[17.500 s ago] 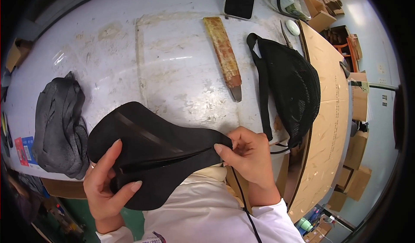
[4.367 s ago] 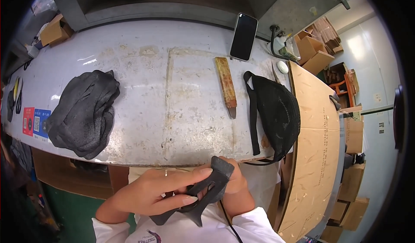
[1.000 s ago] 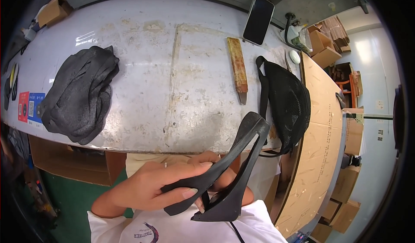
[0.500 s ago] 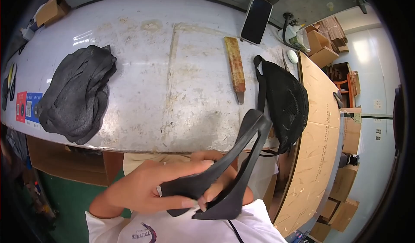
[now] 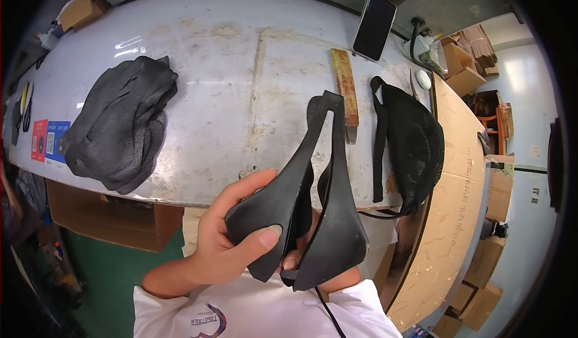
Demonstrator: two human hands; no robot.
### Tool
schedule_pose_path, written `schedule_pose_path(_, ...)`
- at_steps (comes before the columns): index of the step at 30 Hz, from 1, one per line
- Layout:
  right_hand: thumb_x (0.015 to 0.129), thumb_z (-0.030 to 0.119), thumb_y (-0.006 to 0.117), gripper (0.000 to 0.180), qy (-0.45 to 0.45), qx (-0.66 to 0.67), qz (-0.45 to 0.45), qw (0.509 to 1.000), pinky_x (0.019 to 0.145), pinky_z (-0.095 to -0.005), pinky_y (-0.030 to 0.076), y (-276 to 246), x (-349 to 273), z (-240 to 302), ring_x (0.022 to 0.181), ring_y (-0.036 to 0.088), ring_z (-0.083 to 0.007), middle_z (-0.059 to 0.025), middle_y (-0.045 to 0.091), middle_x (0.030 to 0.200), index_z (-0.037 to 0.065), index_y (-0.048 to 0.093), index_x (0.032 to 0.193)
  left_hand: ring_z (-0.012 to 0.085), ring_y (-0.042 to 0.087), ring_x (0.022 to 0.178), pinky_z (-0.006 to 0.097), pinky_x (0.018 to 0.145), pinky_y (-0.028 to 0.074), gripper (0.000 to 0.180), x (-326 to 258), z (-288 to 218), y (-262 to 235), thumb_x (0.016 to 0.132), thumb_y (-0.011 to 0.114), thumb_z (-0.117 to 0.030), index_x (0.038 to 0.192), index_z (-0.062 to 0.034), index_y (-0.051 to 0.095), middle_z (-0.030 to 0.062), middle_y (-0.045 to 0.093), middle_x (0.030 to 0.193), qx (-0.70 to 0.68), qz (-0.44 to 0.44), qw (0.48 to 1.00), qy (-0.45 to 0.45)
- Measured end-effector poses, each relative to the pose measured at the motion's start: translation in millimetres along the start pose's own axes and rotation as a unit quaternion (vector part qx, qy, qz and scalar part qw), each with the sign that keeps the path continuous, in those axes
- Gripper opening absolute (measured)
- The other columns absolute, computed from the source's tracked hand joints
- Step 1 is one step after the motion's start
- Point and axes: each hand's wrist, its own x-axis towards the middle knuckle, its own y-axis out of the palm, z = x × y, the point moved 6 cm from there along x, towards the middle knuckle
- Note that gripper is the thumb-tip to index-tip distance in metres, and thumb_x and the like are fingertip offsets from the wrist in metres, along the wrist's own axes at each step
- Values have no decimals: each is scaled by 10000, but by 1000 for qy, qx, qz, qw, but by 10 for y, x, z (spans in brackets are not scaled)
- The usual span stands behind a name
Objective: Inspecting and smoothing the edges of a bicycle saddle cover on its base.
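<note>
A black, smooth bicycle saddle cover (image 5: 334, 235) is held up in front of my chest, its narrow end toward the table and its two wide wings toward me. A long gap runs down its middle. My left hand (image 5: 232, 241) grips the left wing, thumb on top and fingers around its outer edge. My right hand (image 5: 291, 261) is mostly hidden behind the right wing; a fingertip shows in the gap, closed against the cover. Beyond the narrow end lies a blade tool with a worn, yellow-brown handle (image 5: 344, 88).
A dark grey pile of soft sheet material (image 5: 120, 127) lies on the left of the white table (image 5: 211, 97). To the right are a black mesh pouch (image 5: 415, 139), a phone (image 5: 374, 28) and a cardboard sheet (image 5: 454, 187). Cardboard boxes (image 5: 481, 260) stand further right.
The saddle cover has swung from leaning right to nearly upright, its broad face now toward me. My left hand has turned with it, thumb now on the wing's face. The view has shifted slightly.
</note>
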Motion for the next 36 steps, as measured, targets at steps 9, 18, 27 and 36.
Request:
schedule_pose_path(9, 615, 65, 891, 1006, 3, -64, -71, 995, 616, -301, 549, -64, -17, -5, 797, 678, -191, -96, 665, 964, 26, 314, 1438, 137, 529, 1164, 293, 1000, 411, 582, -36, 15, 32, 930, 614, -40, 1442, 47, 350, 121, 555, 1294, 22, 9, 1000, 20)
schedule_pose_path(18, 614, 295, 930, 1120, -195, -51, -48, 978, 901, -329, 457, -78, 202, 324, 1026, 569, -168, -37, 535, 1106, 53, 256, 1474, 148, 543, 1182, 279, 999, 416, 566, -32, 47, 96, 904, 617, -14, 1418, 45, 387, 146, 562, 1308, 94, 80, 992, -11)
schedule_pose_path(27, 601, 297, 952, 1177, -173, -69, 35, 982, 994, -321, 388, 17, 208, 153, 1152, 505, -170, -33, 515, 1230, 31, 233, 1493, 138, 558, 1137, 294, 986, 426, 567, -9, -18, 57, 909, 625, -48, 1412, 52, 382, 131, 587, 1257, 123, 61, 990, 45)
schedule_pose_path(36, 898, 378, 667, 302, 5, 267, 317, 910, 572, -274, 358, 102, 177, -606, 599, 510, -115, 36, 500, 673, 110, 528, 906, 115, 555, 1090, 261, 923, 455, 566, 81, -55, -65, 921, 619, -40, 1422, 51, 371, 119, 565, 1266, 121, -55, 986, 102)
